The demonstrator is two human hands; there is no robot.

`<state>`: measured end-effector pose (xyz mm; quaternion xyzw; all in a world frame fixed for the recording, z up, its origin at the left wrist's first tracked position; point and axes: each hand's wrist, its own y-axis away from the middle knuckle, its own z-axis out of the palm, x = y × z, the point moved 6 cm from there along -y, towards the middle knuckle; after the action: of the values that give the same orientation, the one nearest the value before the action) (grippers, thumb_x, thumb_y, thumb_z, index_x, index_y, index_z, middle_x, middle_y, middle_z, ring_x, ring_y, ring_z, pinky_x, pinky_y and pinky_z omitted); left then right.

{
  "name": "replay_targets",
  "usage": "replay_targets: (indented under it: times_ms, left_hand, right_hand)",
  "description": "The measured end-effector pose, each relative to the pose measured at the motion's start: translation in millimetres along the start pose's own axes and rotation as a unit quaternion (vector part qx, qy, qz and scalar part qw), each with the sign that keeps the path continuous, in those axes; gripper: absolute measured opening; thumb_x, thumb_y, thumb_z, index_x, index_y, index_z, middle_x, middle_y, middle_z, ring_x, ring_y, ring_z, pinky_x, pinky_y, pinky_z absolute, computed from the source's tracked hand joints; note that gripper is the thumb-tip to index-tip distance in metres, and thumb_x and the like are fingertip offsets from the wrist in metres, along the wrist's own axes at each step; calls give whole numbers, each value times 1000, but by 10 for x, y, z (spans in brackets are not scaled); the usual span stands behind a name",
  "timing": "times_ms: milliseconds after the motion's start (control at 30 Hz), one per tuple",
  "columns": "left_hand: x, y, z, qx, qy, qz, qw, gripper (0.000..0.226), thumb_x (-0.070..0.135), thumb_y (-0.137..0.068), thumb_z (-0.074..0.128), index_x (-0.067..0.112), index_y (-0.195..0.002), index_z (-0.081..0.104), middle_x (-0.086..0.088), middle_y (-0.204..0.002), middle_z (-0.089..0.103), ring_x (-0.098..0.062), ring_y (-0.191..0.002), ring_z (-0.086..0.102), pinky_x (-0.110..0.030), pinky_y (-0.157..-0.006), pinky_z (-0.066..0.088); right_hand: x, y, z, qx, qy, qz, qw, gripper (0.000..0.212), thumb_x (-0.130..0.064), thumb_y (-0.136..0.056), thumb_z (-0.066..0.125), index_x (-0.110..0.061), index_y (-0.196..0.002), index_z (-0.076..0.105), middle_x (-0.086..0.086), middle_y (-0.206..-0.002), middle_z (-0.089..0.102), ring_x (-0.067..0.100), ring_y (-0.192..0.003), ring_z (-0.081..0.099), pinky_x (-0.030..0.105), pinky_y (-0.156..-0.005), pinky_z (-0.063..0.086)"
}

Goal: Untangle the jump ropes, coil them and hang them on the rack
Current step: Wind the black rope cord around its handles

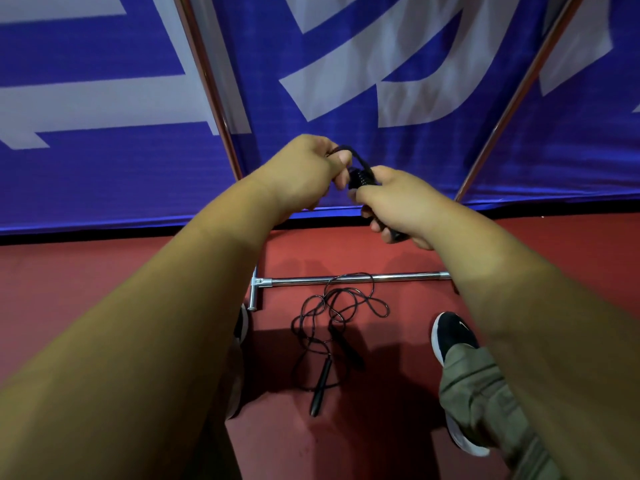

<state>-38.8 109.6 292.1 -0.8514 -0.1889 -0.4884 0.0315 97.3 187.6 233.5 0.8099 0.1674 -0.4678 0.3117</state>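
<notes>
rope (332, 327) on floor (138, 271), before rack (346, 279)

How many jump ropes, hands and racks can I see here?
Jump ropes: 2, the held jump rope and the jump rope on the floor
Hands: 2, the left hand and the right hand, both gripping the held rope
Racks: 1, the chrome rack
Total: 5

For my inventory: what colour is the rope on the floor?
The rope is black; head view.
</notes>
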Motion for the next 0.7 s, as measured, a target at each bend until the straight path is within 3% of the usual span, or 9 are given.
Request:
replay_targets:
  times_ms: [67, 133, 233, 333, 433, 500, 567, 633, 700]
  left_hand:
    - [56, 20, 12, 10, 47, -15, 999, 53, 50, -110, 44, 5, -96, 68, 5, -62, 58, -15, -52, 40, -24, -48, 36]
    - [73, 33, 32, 12, 111, -38, 993, 59, 58, -110, 37, 10, -90, 66, 6, -55, 46, -14, -49, 35, -24, -46, 33]
    - [50, 38, 43, 14, 178, -55, 982, 43, 42, -113, 40, 11, -93, 62, 2, -54, 45, -15, -46, 36, -26, -47, 37]
    - [50, 54, 116, -31, 228, -65, 971, 33, 32, -113, 45, 6, -102, 60, -9, -71, 71, -23, -60, 68, -41, -68, 64]
    - [36, 74, 164, -65, 252, -75, 963, 18, 24, -112, 51, 7, -108, 55, -15, -95, 79, -24, -72, 74, -42, -74, 66]
    - [15, 66, 129, -59, 231, -60, 969, 11, 20, -110, 56, 9, -106, 56, -12, -96, 80, -17, -64, 67, -35, -68, 63]
    - [-10, 38, 73, -57, 172, -28, 983, 12, 20, -108, 59, 9, -105, 59, -7, -87, 78, -13, -57, 54, -27, -54, 52]
    - [-24, 22, 26, -58, 114, -12, 992, 11, 21, -106, 62, 11, -104, 60, -5, -86, 78, -12, -55, 48, -24, -47, 38]
    - [-34, 13, -19, -59, 91, -11, 994, 11, 21, -103, 68, 14, -98, 61, -8, -93, 80, -14, -58, 47, -25, -48, 34]
  right_hand:
    - [-23, -1, 9, -2, 6, -11, 1000, 16, -32, -100, 64, -25, -115, 65, 9, -90, 64, 17, -57, 56, 27, -46, 42]
    - [-41, 10, 9, 5, 28, -24, 999, 17, -36, -100, 65, -26, -114, 65, 10, -91, 69, 19, -58, 59, 29, -48, 45]
    - [-74, 33, -10, 16, 67, -36, 997, 19, -39, -101, 62, -28, -116, 63, 7, -94, 73, 18, -58, 63, 30, -49, 48]
    - [-81, 61, -54, 27, 117, -21, 993, 22, -25, -99, 48, -28, -119, 57, 12, -88, 72, 22, -58, 62, 30, -48, 47]
    - [-71, 58, -68, 30, 128, -10, 991, 24, -22, -92, 46, -26, -111, 60, 13, -87, 76, 29, -72, 74, 41, -57, 59]
    - [-81, 47, -71, 25, 124, -22, 992, 21, -37, -91, 56, -25, -105, 65, 7, -89, 78, 30, -84, 78, 49, -71, 64]
    - [-62, 38, -87, 24, 73, -15, 997, 24, -45, -96, 64, -24, -109, 66, 3, -98, 77, 23, -85, 79, 46, -75, 65]
    - [-32, 36, -92, 17, -10, 5, 1000, 20, -38, -104, 65, -21, -115, 66, 2, -104, 72, 17, -78, 74, 39, -68, 64]
    - [-33, 56, -94, 15, -74, 23, 997, 16, -32, -105, 64, -19, -113, 66, 1, -94, 67, 14, -67, 64, 33, -56, 57]
